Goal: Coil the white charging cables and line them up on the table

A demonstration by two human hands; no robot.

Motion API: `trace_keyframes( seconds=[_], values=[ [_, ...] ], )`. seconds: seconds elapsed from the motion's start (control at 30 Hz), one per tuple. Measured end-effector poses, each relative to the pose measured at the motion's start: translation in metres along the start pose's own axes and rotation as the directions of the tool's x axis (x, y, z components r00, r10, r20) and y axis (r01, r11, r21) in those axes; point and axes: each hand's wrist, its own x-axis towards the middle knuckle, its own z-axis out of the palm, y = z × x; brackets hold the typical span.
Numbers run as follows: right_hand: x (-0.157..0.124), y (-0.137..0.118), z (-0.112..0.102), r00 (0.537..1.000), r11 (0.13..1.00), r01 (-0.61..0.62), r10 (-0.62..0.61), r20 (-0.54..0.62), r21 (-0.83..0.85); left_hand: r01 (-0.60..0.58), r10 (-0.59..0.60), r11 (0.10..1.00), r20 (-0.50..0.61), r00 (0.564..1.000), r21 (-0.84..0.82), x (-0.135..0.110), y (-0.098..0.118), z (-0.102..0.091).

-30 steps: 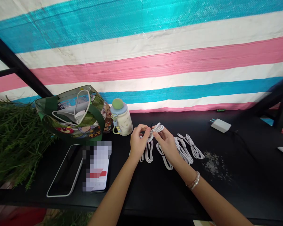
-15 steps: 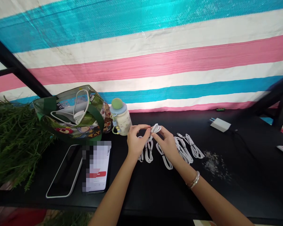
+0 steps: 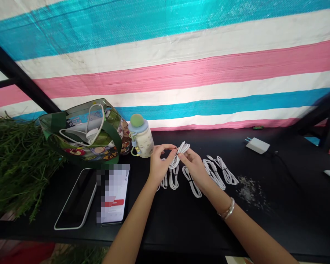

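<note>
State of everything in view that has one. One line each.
Left hand: pinching black tie
Right hand: gripping held cable
Held cable: coiled
Other cables: coiled, tied
Bottle: upright, lidded
Left phone: screen dark
Right phone: screen lit
White adapter: unplugged
Bag: upright, open

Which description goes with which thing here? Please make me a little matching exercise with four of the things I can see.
Things:
1. white plug adapter
2. cable bundle
3. white-edged phone
4. drink bottle

Descriptions:
A. lies flat, screen dark
B. cream body, green on top
C. two prongs pointing out
D. held up between the left hand and the right hand

Right pairs: 1-C, 2-D, 3-A, 4-B
</note>
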Motion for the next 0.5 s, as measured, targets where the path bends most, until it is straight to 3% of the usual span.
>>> trace_keyframes(
  seconds=[0.2,0.37,0.5],
  values=[
    [0.0005,0.0012,0.0001,1.0,1.0,0.011,-0.011,0.004,0.003,0.073,-0.07,0.987,0.026,0.997,-0.143,0.0003,-0.0011,0.0021],
    [0.0004,0.0009,-0.0007,0.999,0.999,0.027,-0.028,-0.024,-0.027,0.145,-0.142,0.978,0.032,0.989,-0.15,-0.0001,0.0001,0.003],
    [0.0011,0.0009,-0.0026,0.997,0.997,0.053,-0.055,-0.049,-0.049,0.105,-0.103,0.991,0.029,0.994,-0.078,-0.001,0.0001,0.0029]
  ],
)
